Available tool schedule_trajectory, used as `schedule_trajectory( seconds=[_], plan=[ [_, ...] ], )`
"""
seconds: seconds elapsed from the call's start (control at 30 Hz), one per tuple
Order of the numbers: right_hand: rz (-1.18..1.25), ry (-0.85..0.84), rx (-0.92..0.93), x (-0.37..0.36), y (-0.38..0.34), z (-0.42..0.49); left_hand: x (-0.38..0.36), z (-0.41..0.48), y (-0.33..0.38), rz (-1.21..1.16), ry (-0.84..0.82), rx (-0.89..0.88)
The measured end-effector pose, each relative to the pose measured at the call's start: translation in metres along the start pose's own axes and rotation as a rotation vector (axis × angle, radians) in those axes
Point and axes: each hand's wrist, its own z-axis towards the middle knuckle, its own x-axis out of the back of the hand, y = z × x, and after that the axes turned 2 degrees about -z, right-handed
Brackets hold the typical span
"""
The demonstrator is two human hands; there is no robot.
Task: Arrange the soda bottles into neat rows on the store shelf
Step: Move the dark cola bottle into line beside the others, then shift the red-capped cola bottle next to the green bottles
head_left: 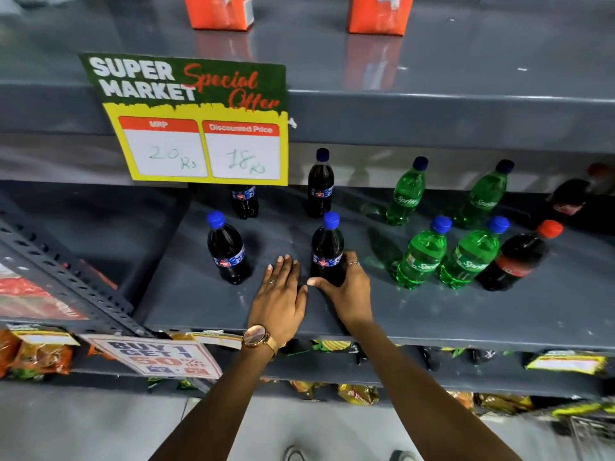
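On the grey shelf (432, 314) stand dark cola bottles with blue caps, green Sprite bottles and red-capped cola bottles. My right hand (346, 287) grips the base of the front middle dark bottle (327, 241). My left hand (281, 294) lies flat and open on the shelf just left of that bottle, touching nothing else. Another dark bottle (228, 249) stands upright further left. Two more dark bottles (320, 184) (245, 199) stand behind; one is partly hidden by the price sign. Two Sprite bottles (422, 254) (471, 256) stand in front, two more (406, 193) (481, 196) behind.
A red-capped cola bottle (519, 257) stands at front right, another (572, 194) behind it. A "Special Offer" price sign (199, 121) hangs from the upper shelf edge. Orange cartons (219, 11) stand above. Snack packets (40, 356) fill the lower shelf; a perforated upright (66, 271) borders the left.
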Motion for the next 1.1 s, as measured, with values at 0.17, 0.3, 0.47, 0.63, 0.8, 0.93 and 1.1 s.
schedule_trajectory(
  seconds=[0.17,0.3,0.47,0.63,0.8,0.93,1.1],
  plan=[
    [0.041,-0.034,0.030,0.003,0.003,0.002,-0.001,0.002,0.003,-0.008,-0.018,0.026],
    [0.040,-0.064,0.045,0.005,0.004,0.001,-0.002,0.001,0.002,0.006,-0.013,0.034],
    [0.047,-0.072,0.045,0.005,0.004,0.001,-0.003,0.001,0.002,-0.007,-0.006,0.047],
    [0.228,-0.070,-0.006,0.032,0.009,-0.027,0.000,-0.025,0.020,-0.187,0.213,0.196],
    [0.355,0.327,-0.104,0.120,0.056,-0.074,-0.013,-0.073,0.128,-0.459,0.259,-0.057],
    [0.284,0.566,-0.199,0.194,0.093,-0.057,-0.033,-0.052,0.202,-0.659,0.216,-0.109],
    [0.110,0.314,-0.174,0.241,0.122,-0.006,-0.074,0.000,0.264,-0.814,0.133,0.149]
  ],
)
